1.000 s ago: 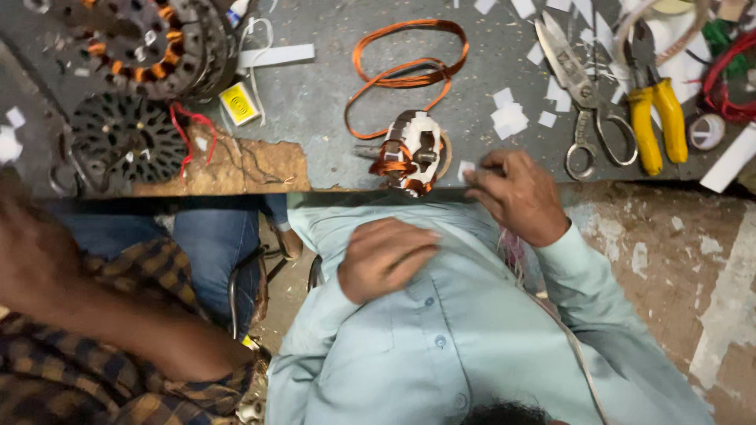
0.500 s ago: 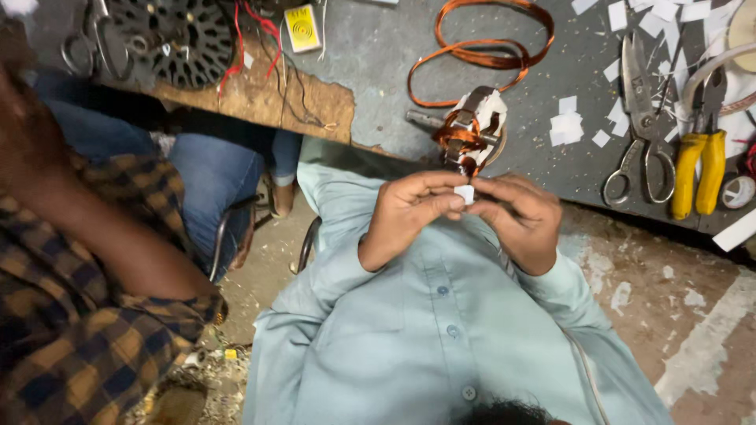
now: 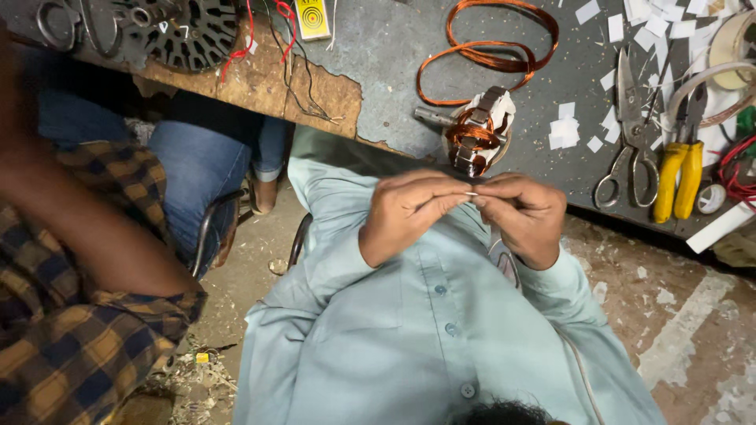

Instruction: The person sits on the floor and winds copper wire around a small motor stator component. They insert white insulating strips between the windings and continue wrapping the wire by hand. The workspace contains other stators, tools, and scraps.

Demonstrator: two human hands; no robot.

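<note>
Both hands, left (image 3: 409, 211) and right (image 3: 524, 216), fingertips together pinching small white paper slip (image 3: 470, 194), thin, pale

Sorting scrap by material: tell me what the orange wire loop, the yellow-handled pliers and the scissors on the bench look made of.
Orange wire loop: likely enamelled copper, judging by its glossy orange-brown strands. Yellow-handled pliers: dark metal jaws, probably steel, with handles in smooth yellow plastic or rubber sleeves. Scissors: bare grey metal throughout, dull finish, probably steel. Both hands pinch a small pale piece, too small to judge.
</note>
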